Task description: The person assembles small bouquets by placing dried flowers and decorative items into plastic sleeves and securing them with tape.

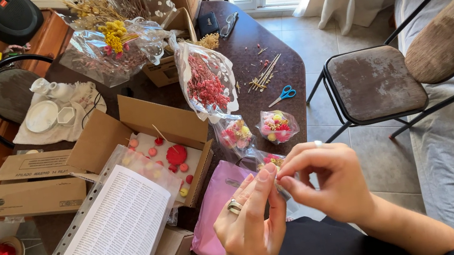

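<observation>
My left hand [251, 218], a ring on one finger, and my right hand [328, 181] meet above my lap, fingertips pinching the top of a small clear bag [266, 161] with pink and yellow bits inside. Both hands grip it where the thumbs and forefingers touch. Just beyond lie two similar filled clear bags [276, 125] on the dark table [245, 50]. A pink bag [218, 203] lies under my left hand.
An open cardboard box [172, 149] holds red and pink pieces. A printed sheet in a clear sleeve [113, 238] leans at left. Dried flower bunches [204, 85], blue scissors [283, 95], thin sticks [264, 75] sit on the table. A metal chair [376, 84] stands right.
</observation>
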